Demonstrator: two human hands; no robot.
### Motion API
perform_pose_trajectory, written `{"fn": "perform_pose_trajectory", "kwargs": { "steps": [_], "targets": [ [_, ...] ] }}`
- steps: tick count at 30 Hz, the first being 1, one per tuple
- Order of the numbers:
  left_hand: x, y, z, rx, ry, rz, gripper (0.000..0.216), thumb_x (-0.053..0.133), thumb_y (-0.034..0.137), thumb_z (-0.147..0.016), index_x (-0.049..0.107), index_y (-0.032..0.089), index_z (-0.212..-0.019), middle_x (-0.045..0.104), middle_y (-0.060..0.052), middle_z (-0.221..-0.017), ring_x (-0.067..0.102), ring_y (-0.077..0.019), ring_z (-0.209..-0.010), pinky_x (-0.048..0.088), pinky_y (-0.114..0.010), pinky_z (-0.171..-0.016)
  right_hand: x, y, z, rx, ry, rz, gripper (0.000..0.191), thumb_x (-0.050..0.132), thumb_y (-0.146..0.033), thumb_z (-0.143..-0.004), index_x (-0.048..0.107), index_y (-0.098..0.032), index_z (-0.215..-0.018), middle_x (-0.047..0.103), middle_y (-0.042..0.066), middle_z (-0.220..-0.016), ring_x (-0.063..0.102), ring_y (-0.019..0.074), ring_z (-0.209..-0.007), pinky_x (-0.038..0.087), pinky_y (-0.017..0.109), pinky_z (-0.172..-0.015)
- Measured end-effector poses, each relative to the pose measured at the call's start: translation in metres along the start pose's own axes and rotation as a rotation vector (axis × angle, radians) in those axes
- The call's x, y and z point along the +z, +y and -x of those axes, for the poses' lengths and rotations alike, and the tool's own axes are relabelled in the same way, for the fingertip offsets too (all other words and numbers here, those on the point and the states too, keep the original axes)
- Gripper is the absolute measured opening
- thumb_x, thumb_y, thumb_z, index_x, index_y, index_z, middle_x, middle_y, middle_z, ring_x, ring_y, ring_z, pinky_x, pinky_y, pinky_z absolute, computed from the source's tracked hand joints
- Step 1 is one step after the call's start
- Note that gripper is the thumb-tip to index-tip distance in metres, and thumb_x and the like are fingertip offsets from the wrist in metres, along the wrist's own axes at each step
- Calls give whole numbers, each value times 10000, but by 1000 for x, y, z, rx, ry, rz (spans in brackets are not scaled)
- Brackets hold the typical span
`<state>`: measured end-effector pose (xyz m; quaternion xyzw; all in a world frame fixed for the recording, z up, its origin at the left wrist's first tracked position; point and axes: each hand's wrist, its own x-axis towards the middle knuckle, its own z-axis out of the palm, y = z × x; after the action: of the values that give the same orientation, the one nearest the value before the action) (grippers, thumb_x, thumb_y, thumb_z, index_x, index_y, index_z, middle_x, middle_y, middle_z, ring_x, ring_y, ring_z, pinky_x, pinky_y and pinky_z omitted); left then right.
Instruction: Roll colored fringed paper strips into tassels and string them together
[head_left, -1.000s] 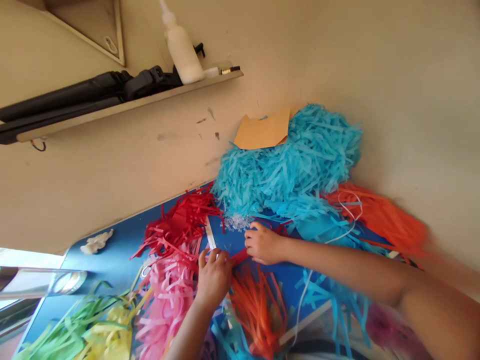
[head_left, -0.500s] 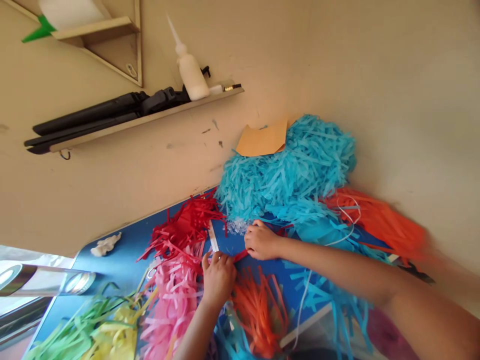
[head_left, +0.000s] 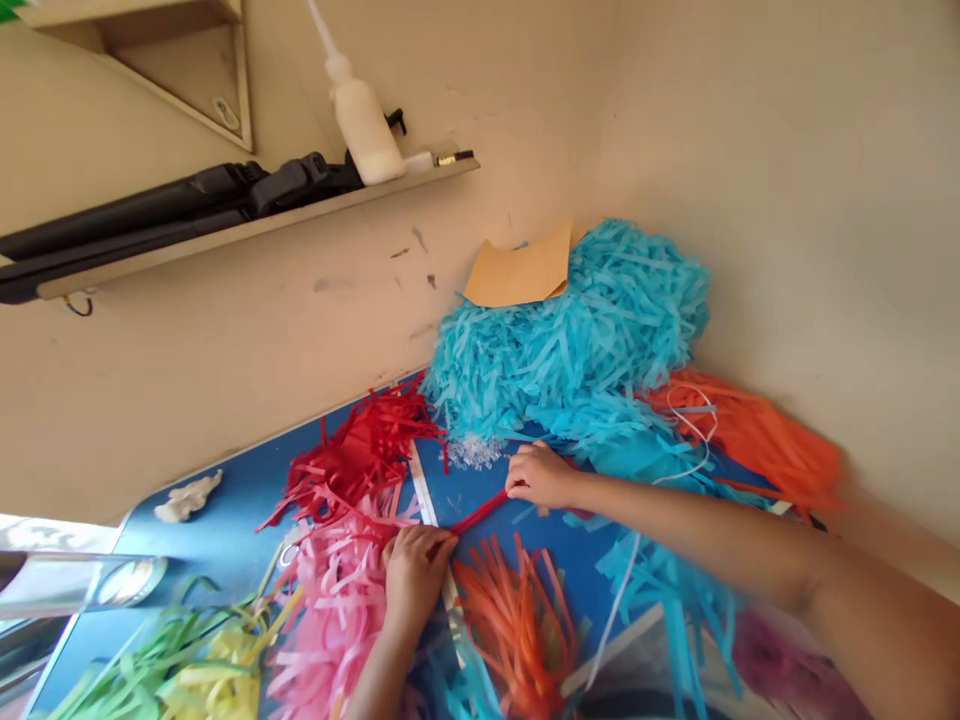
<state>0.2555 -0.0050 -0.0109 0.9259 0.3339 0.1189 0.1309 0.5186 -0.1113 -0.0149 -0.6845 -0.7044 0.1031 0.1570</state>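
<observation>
A thin red paper strip [head_left: 480,513], narrow and twisted-looking, stretches between my two hands over the blue tabletop. My left hand [head_left: 418,572] is closed on its near end, beside the fringed pink paper [head_left: 349,575]. Farther right and back, my right hand [head_left: 541,476] pinches the other end. Red fringed paper [head_left: 360,440] lies beyond my left hand. Just below the strip sits an orange paper tassel [head_left: 517,625]. A small heap of clear bits [head_left: 475,453], too fine to name, lies left of my right hand.
Against the wall rises a big turquoise fringe pile [head_left: 585,330] topped by an orange card [head_left: 519,275]. Orange paper [head_left: 757,435] and white string [head_left: 616,610] lie right. Green strips [head_left: 142,655] and yellow strips [head_left: 221,660] are front left. A wall shelf [head_left: 300,222] holds a white bottle [head_left: 367,130].
My hands have moved farther apart, so a longer stretch of the red strip shows between them. The camera view has shifted slightly.
</observation>
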Motion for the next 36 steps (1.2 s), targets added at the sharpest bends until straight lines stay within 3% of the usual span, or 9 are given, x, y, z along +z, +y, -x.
{"fn": "perform_pose_trajectory", "kwargs": {
  "steps": [5, 12, 19, 24, 28, 31, 34, 36],
  "targets": [
    [3, 5, -5, -48, -28, -57, 310, 509, 411, -919, 724, 239, -777, 747, -39, -871, 639, -253, -926, 399, -413, -847, 0, -3, -6, 118, -28, -79, 151, 675, -345, -854, 746, -235, -778, 711, -2, -862, 581, 179, -900, 326, 307, -780],
    [-4, 14, -19, -38, -117, -190, 311, 495, 364, -928, 700, 214, -749, 724, -45, -795, 640, -266, -906, 356, -422, -831, -7, -15, -15, 238, -114, -76, 134, 648, -256, -777, 708, -216, -664, 723, 21, -815, 589, 211, -905, 352, 306, -790],
    [-11, 11, -30, 13, -202, -262, 302, 521, 358, -916, 695, 204, -723, 732, -54, -799, 652, -250, -866, 370, -391, -798, -16, -20, -21, 273, -197, -28, 155, 627, -276, -786, 721, -228, -673, 723, 36, -786, 599, 219, -931, 368, 297, -804],
    [-13, 12, -30, 49, -165, -288, 274, 525, 362, -921, 696, 197, -783, 720, -67, -840, 643, -269, -891, 391, -431, -830, -18, -18, -24, 267, -202, 11, 128, 664, -300, -790, 717, -228, -698, 711, 28, -781, 604, 218, -894, 366, 306, -785],
    [-18, 15, -26, 180, -91, -289, 196, 540, 239, -914, 702, 284, -1015, 705, -43, -1014, 593, -268, -1028, 325, -504, -986, -21, -25, -19, 156, -109, 86, 100, 659, -283, -832, 707, -196, -840, 692, 77, -964, 559, 238, -972, 345, 366, -846],
    [-19, 17, -24, 327, -92, -274, 325, 533, 127, -893, 704, 369, -1024, 713, 9, -1019, 585, -237, -1035, 306, -485, -1026, -15, -33, -16, -141, -32, 185, 115, 588, -205, -887, 700, -205, -860, 684, 71, -988, 501, 239, -1063, 292, 425, -934],
    [-16, 20, -23, 389, -63, -264, 301, 544, 115, -871, 710, 321, -1017, 722, -8, -1009, 583, -251, -1020, 317, -501, -1018, -3, -40, -18, -428, 55, 339, 195, 539, -166, -915, 691, -175, -793, 686, 69, -873, 507, 239, -968, 277, 472, -950],
    [-13, 24, -23, 396, -29, -254, 242, 546, 139, -872, 715, 272, -982, 725, -25, -979, 584, -253, -1006, 323, -504, -1017, 3, -42, -23, -472, 80, 383, 235, 508, -135, -921, 687, -157, -770, 682, 74, -844, 514, 231, -904, 286, 474, -945]
  ]
}}
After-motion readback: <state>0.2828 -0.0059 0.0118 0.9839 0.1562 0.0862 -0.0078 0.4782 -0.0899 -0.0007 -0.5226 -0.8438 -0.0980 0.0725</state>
